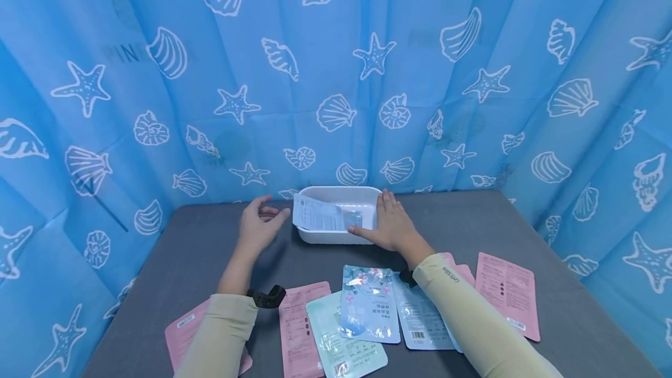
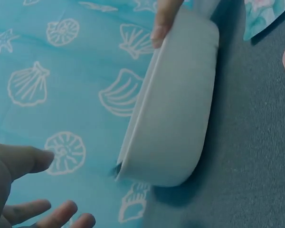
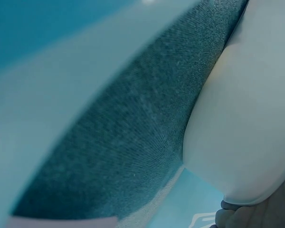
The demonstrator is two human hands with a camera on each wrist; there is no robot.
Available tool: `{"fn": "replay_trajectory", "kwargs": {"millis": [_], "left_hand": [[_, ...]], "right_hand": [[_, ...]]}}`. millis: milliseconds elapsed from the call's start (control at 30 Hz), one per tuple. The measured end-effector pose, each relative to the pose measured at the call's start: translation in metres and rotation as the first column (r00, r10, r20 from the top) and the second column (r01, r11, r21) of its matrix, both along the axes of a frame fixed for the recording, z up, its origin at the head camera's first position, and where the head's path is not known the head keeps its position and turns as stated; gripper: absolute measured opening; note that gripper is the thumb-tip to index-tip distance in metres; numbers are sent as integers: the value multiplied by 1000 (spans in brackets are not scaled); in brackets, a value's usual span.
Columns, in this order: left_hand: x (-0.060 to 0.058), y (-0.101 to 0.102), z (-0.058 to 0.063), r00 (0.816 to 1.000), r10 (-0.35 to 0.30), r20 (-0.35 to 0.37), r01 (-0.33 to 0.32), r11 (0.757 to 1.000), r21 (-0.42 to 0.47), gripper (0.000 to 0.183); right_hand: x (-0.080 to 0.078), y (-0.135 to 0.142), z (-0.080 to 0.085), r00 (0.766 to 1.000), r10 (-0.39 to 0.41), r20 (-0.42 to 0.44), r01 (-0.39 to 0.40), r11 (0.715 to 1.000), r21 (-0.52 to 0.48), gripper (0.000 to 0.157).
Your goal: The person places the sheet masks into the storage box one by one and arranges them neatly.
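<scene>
A white plastic basin (image 1: 331, 238) stands on the grey table near the curtain. My right hand (image 1: 389, 223) holds its right end, with the thumb over the front rim and the fingers along the end. In the right wrist view, fingertips (image 3: 225, 216) show at the rim. Beyond the basin's left end is my left hand (image 1: 259, 226), holding nothing, its thumb and fingers spread apart in the left wrist view. A pale blue printed pouch (image 1: 317, 213), like a sheet mask packet, lies tilted in the basin, one end up on the left rim.
Nearer me lie flat pouches: a pink one (image 1: 506, 293) at right, pale blue ones (image 1: 370, 305) in the middle, a mint one (image 1: 343, 331) and more pink ones (image 1: 301, 325) at left. My forearms pass over some. A blue shell-patterned curtain (image 1: 336, 74) hangs behind the table.
</scene>
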State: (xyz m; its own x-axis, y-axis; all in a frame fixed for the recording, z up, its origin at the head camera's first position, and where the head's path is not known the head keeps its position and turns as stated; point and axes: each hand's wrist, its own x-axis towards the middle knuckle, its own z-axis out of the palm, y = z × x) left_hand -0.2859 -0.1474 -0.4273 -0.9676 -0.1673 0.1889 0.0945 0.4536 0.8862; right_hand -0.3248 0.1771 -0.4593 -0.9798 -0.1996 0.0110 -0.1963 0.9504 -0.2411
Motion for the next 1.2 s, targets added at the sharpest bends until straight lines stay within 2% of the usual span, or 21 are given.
{"fn": "replay_trajectory", "kwargs": {"millis": [367,667,867,1033,1200], "left_hand": [[7,0,-5,994,-85,68,90,993,-74,57],[17,-8,-5,991,-124,51,129,985,-114,51],[32,-28,-7,991,-117,62,125,983,-134,49],[49,-43,-12,991,-94,91,107,983,-146,49],[65,-49,-20,983,-117,142,138,979,-151,52]], "right_hand": [[3,2,-4,1000,-5,9,5,1000,-3,136],[5,3,-5,1000,-5,3,6,1000,-17,136],[2,2,-3,1000,-2,-11,2,1000,-13,136],[-2,1,-3,1000,4,-12,-4,1000,6,137],[-4,2,-3,1000,-2,-8,2,1000,8,136]]}}
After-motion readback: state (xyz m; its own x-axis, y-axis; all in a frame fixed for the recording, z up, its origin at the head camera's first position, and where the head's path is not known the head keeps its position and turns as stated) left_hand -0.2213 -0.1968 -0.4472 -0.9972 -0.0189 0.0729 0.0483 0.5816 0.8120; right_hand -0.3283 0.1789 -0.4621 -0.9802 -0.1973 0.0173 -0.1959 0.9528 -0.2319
